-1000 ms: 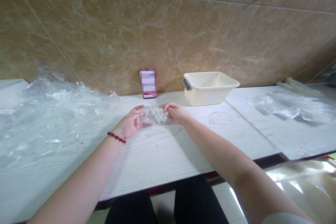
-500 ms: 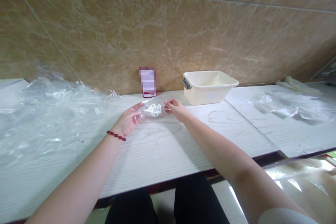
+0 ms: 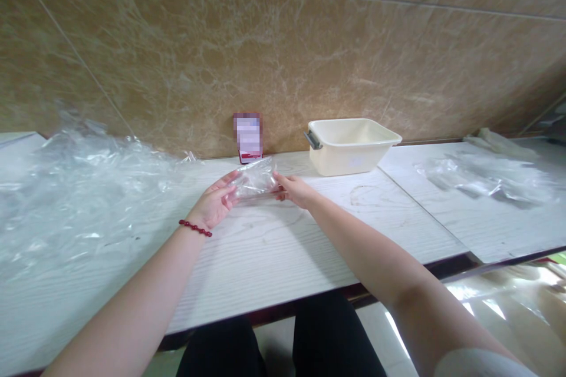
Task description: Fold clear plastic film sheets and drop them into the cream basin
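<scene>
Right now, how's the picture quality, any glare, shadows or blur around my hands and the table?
Head view: white glints on the clear plastic between the left hand and right hand; head view: soft shadow on the table beside the right arm; head view: strong glare on the floor, lower right; head view: phone partly pixelated, its text unreadable.

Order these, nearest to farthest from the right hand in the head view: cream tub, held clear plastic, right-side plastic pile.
1. Held clear plastic: touching the right hand, on its left.
2. Cream tub: beyond the hand, to its right.
3. Right-side plastic pile: past the tub, farther right.
</scene>
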Tool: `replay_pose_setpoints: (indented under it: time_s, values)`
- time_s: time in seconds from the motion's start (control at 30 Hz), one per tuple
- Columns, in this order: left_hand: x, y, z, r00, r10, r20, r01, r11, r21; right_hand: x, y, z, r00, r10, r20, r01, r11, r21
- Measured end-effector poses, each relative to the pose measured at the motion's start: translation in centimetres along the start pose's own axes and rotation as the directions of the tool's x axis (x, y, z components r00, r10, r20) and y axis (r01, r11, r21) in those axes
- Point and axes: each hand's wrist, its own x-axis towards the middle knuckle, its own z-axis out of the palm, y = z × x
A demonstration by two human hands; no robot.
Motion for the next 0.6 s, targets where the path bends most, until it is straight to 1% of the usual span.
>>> replay_pose_setpoints:
  time_s: [0.17,0.23,0.3,0.37,0.4,0.43,0.5,0.53,0.6]
  values:
    - [0.0,0.0,-0.1,1.000,-0.009,0.025,0.009,1.000,0.008,0.1,0.2,0.2,1.000,-0.002,-0.020,0.001,0.998,-0.062]
    - [0.1,0.0,-0.2,0.999,-0.011,0.035,0.010,1.000,0.012,0.3,0.4,0.1,1.000,-0.010,-0.018,0.007,0.990,-0.140]
    - [0.1,0.0,-0.2,0.999,-0.022,0.041,0.021,1.000,0.018,0.4,0.6,0.0,0.999,-0.043,-0.004,0.041,0.971,-0.236]
    - [0.0,-0.1,-0.2,0.999,-0.029,0.045,0.028,0.999,0.026,0.4,0.6,-0.1,0.993,-0.119,-0.017,0.106,0.936,-0.335]
    - [0.0,-0.1,-0.2,0.999,-0.027,0.048,0.025,0.999,0.030,0.4,0.6,-0.2,0.983,-0.181,-0.038,0.152,0.907,-0.392]
    - [0.0,-0.1,-0.2,0.998,-0.024,0.052,0.022,0.999,0.035,0.4,0.5,-0.3,0.965,-0.255,-0.059,0.203,0.869,-0.451]
    - [-0.1,-0.1,0.0,0.998,-0.026,0.062,0.023,0.999,0.046,0.3,0.2,-0.6,0.912,-0.402,-0.081,0.293,0.777,-0.557]
    - [-0.1,-0.1,0.0,0.997,-0.031,0.065,0.027,0.998,0.050,0.2,0.0,-0.7,0.886,-0.458,-0.079,0.326,0.734,-0.595]
    - [-0.2,-0.1,0.2,0.996,-0.050,0.067,0.046,0.997,0.059,-0.1,-0.4,-0.8,0.850,-0.523,-0.059,0.370,0.675,-0.638]
